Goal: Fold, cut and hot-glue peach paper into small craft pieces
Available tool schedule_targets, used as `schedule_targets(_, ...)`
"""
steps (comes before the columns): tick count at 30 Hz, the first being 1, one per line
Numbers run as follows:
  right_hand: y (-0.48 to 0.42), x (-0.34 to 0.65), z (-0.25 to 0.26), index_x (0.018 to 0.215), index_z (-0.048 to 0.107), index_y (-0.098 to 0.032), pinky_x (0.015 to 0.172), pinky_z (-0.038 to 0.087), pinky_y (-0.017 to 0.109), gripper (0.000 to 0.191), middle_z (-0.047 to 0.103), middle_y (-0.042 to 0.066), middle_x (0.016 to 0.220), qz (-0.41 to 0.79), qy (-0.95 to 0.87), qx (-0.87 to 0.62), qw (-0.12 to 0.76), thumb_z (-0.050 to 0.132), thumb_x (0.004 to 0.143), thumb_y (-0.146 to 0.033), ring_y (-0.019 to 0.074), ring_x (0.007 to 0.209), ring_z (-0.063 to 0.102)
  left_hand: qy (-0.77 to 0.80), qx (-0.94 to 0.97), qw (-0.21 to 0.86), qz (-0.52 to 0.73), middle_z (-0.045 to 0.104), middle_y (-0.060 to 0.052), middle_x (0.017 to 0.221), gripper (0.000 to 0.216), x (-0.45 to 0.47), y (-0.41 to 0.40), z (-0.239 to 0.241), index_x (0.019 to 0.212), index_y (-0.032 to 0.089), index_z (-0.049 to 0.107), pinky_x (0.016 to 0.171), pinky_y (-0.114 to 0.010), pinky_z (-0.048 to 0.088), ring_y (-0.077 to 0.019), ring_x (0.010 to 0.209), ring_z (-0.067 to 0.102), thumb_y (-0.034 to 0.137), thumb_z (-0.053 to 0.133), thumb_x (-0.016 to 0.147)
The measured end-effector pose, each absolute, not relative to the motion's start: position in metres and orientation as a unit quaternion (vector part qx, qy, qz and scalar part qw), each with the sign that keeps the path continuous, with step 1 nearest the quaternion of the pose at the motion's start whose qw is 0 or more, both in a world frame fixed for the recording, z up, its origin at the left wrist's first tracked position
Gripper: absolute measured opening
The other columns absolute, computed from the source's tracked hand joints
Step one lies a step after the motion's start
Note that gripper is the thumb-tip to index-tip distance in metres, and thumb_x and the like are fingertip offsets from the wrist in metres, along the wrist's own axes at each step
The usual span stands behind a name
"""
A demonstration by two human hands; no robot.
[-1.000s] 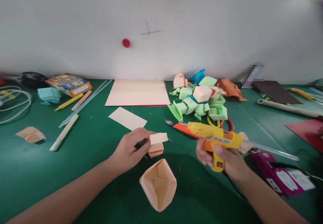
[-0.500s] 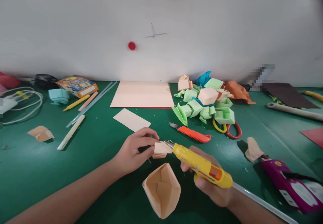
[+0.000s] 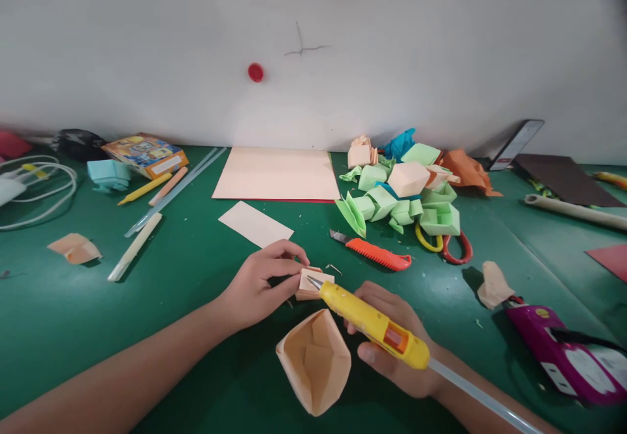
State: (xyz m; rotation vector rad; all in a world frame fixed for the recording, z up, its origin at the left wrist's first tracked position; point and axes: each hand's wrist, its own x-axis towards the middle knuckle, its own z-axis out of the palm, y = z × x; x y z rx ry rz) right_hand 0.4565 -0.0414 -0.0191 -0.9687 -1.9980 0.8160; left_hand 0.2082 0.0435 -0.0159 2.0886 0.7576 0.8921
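Note:
My left hand (image 3: pixel 259 284) pinches a small folded peach paper piece (image 3: pixel 313 284) against the green table (image 3: pixel 196 329). My right hand (image 3: pixel 392 349) grips a yellow glue gun (image 3: pixel 375 326), tilted, with its metal nozzle touching the top of that paper piece. A clear glue stick (image 3: pixel 480 395) sticks out of the gun's back end. A larger folded peach paper cup (image 3: pixel 316 369) lies just in front of both hands, open side up.
An orange utility knife (image 3: pixel 375 254), scissors (image 3: pixel 448 245) and a heap of green and peach folded papers (image 3: pixel 404 196) lie behind the hands. Peach sheets (image 3: pixel 277 173), sticks and a box (image 3: pixel 144 153) are at the back left. A purple device (image 3: pixel 563 356) sits at right.
My right hand brought the glue gun from the right down and leftward until its nozzle met the small paper piece, which my left hand has lowered to the table.

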Motion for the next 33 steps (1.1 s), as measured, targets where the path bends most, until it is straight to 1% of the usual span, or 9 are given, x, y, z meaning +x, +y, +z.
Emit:
schedule_targets(6, -0.0427, 0.4576, -0.0235, 0.085, 0.059, -0.021, 0.062, 0.042, 0.034, 0.05, 0.061, 0.005, 0.08, 0.326, -0.778, -0.389, 0.37, 0.045, 0.098, -0.068, 0.0197, 0.072, 0.055, 0.295, 0.809, 0.366, 0.354, 0.068, -0.009, 0.103, 0.026, 0.2089, 0.0426, -0.0171, 0.103, 0.023, 0.081, 0.077, -0.03, 0.058, -0.0175, 0.087, 0.068, 0.03, 0.057, 0.098)
schedule_targets(10, -0.0417, 0.4575, -0.0228, 0.084, 0.058, -0.021, 0.061, 0.042, 0.034, 0.047, 0.061, 0.005, 0.078, 0.328, -0.777, -0.385, 0.374, 0.047, 0.099, -0.065, 0.0193, 0.071, 0.055, 0.296, 0.817, 0.354, 0.346, 0.068, -0.01, 0.103, 0.027, 0.2085, 0.0431, -0.0171, 0.103, 0.023, 0.081, 0.078, -0.03, 0.058, -0.0178, 0.088, 0.068, 0.032, 0.057, 0.098)
schedule_targets(18, -0.0423, 0.4577, -0.0201, 0.084, 0.059, -0.021, 0.059, 0.04, 0.033, 0.043, 0.061, 0.004, 0.077, 0.326, -0.782, -0.386, 0.366, 0.049, 0.099, -0.059, 0.0177, 0.068, 0.054, 0.286, 0.821, 0.35, 0.349, 0.068, -0.01, 0.103, 0.025, 0.2081, 0.0432, -0.0164, 0.101, 0.021, 0.08, 0.079, -0.03, 0.058, -0.0176, 0.088, 0.068, 0.026, 0.056, 0.097)
schedule_targets(22, -0.0422, 0.4576, -0.0215, 0.084, 0.059, -0.021, 0.059, 0.042, 0.033, 0.04, 0.062, 0.004, 0.078, 0.33, -0.778, -0.384, 0.372, 0.05, 0.099, -0.057, 0.0178, 0.068, 0.056, 0.297, 0.822, 0.346, 0.34, 0.068, -0.009, 0.103, 0.026, 0.208, 0.0427, -0.0164, 0.1, 0.021, 0.079, 0.08, -0.03, 0.058, -0.0176, 0.089, 0.068, 0.025, 0.054, 0.098)
schedule_targets(26, -0.0414, 0.4569, -0.0197, 0.084, 0.059, -0.022, 0.061, 0.044, 0.033, 0.037, 0.064, 0.004, 0.077, 0.333, -0.772, -0.384, 0.383, 0.051, 0.099, -0.055, 0.0188, 0.07, 0.057, 0.3, 0.825, 0.342, 0.334, 0.068, -0.009, 0.102, 0.025, 0.2078, 0.0424, -0.0165, 0.094, 0.019, 0.076, 0.078, -0.029, 0.056, -0.0177, 0.088, 0.067, 0.022, 0.052, 0.097)
schedule_targets(30, -0.0409, 0.4573, -0.0168, 0.083, 0.059, -0.022, 0.061, 0.046, 0.034, 0.041, 0.063, 0.005, 0.077, 0.341, -0.763, -0.387, 0.39, 0.049, 0.1, -0.058, 0.0194, 0.07, 0.058, 0.293, 0.829, 0.337, 0.336, 0.067, -0.009, 0.103, 0.02, 0.2086, 0.0415, -0.016, 0.096, 0.02, 0.076, 0.081, -0.03, 0.055, -0.0184, 0.092, 0.066, 0.017, 0.056, 0.093)
schedule_targets(33, -0.0409, 0.4583, -0.0178, 0.084, 0.06, -0.022, 0.063, 0.047, 0.034, 0.039, 0.063, 0.006, 0.079, 0.349, -0.757, -0.388, 0.393, 0.049, 0.1, -0.056, 0.0195, 0.071, 0.059, 0.292, 0.83, 0.334, 0.337, 0.067, -0.009, 0.105, 0.02, 0.2093, 0.0408, -0.0154, 0.098, 0.02, 0.076, 0.083, -0.03, 0.055, -0.0193, 0.094, 0.067, 0.015, 0.058, 0.09)
